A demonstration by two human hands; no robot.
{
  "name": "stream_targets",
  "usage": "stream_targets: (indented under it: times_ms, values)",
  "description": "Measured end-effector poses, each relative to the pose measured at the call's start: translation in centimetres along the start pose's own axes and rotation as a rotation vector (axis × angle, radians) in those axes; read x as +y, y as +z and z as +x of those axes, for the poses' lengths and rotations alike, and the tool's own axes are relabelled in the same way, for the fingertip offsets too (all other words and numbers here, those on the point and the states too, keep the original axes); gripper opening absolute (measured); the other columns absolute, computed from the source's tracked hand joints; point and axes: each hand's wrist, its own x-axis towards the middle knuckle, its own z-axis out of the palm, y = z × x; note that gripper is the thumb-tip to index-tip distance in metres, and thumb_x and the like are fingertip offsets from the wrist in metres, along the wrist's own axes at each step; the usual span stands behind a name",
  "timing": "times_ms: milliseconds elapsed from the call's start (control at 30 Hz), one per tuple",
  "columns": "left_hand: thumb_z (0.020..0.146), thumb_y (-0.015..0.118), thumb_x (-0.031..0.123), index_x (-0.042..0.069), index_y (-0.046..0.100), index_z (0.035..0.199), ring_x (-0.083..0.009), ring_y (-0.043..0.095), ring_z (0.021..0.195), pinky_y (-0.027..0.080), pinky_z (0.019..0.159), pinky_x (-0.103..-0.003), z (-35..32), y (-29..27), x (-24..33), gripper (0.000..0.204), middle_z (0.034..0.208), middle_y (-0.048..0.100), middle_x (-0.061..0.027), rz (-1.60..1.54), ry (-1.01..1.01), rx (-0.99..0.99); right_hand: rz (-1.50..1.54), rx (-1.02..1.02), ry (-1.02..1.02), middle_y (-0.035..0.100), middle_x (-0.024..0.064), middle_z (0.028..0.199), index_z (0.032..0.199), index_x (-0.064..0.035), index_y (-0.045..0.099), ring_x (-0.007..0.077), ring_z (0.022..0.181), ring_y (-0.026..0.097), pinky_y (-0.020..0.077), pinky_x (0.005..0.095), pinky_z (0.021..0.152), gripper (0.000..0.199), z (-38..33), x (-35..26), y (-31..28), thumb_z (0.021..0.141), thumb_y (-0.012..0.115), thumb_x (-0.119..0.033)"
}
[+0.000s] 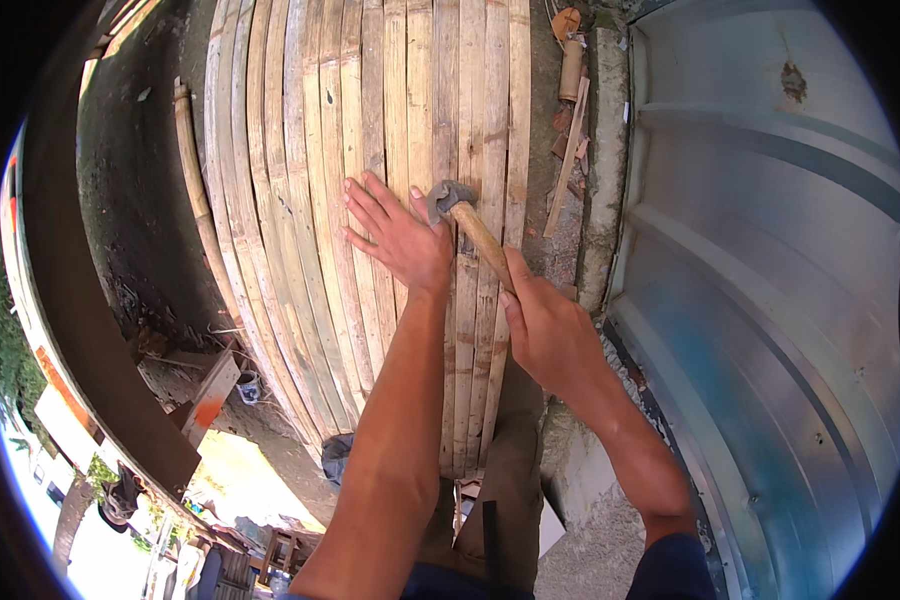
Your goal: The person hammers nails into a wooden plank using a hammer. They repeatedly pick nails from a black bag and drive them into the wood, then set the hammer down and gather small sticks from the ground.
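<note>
Two bare hands worked over a panel of bamboo slats (300,200), the pale strips lying side by side and running away from the person, bending with the lens toward the top of the view. The left hand (395,235) lay flat on the slats, palm down, fingers spread wide and gripping nothing, its thumb side just beside the hammer's head. The right hand (550,335) was closed in a fist around the lower end of a hammer (467,222), whose wooden handle ran up and to the left from the fist. The grey metal head rested on or just above a slat near the right side of the panel; whether it actually touched the wood could not be told from this angle. Both forearms came in from the lower edge, the left one crossing over the near end of the slats. To the right of the panel, a strip of rough ground held wood scraps (570,130) and a short round offcut, and beyond that a large sheet of ribbed grey metal (770,250) filled the right side of the view. To the left of the slats, a long bamboo pole (198,205) lay on dark soil, roughly parallel to the panel's edge. Lower left, a small board and a little cup (249,386) sat on the ground near the slats' near corner.
</note>
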Motion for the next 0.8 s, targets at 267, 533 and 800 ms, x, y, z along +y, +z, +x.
stream_targets:
  times_ms: [267, 533, 800]
  values:
    - [0.104, 0.043, 0.04, 0.005, 0.025, 0.163, -0.0331, 0.018, 0.158, 0.006, 0.124, -0.062, -0.1, -0.3, 0.0, 0.071, 0.17, 0.022, -0.0196, 0.003, -0.057, -0.035, -0.39, -0.176, -0.05, 0.068, 0.0312, 0.105, 0.147, -0.0013, 0.047, 0.0521, 0.091, 0.066, 0.0521, 0.0558, 0.077, 0.046, 2.9, -1.9, -5.9, 0.103, 0.055, -0.011]
    - [0.102, 0.048, 0.04, 0.009, 0.031, 0.161, -0.031, 0.021, 0.157, 0.008, 0.125, -0.062, 0.0, -0.3, -0.4, 0.069, 0.169, 0.024, -0.0154, -0.048, -0.096, -0.046, -0.464, -0.319, -0.051, 0.068, 0.031, 0.092, 0.143, 0.0016, 0.048, 0.0508, 0.084, 0.068, 0.0517, 0.0547, 0.075, 0.042, 5.0, -6.7, -8.6, 0.104, 0.053, -0.013]
    - [0.101, 0.049, 0.042, 0.013, 0.032, 0.162, -0.0252, 0.022, 0.157, 0.008, 0.126, -0.059, 0.0, -0.1, -0.6, 0.07, 0.17, 0.024, -0.0091, -0.119, -0.131, -0.015, -0.623, -0.372, -0.091, 0.065, 0.032, 0.08, 0.141, 0.002, 0.05, 0.0518, 0.078, 0.066, 0.0486, 0.0571, 0.072, 0.04, 5.9, -9.1, -9.0, 0.105, 0.053, -0.016]
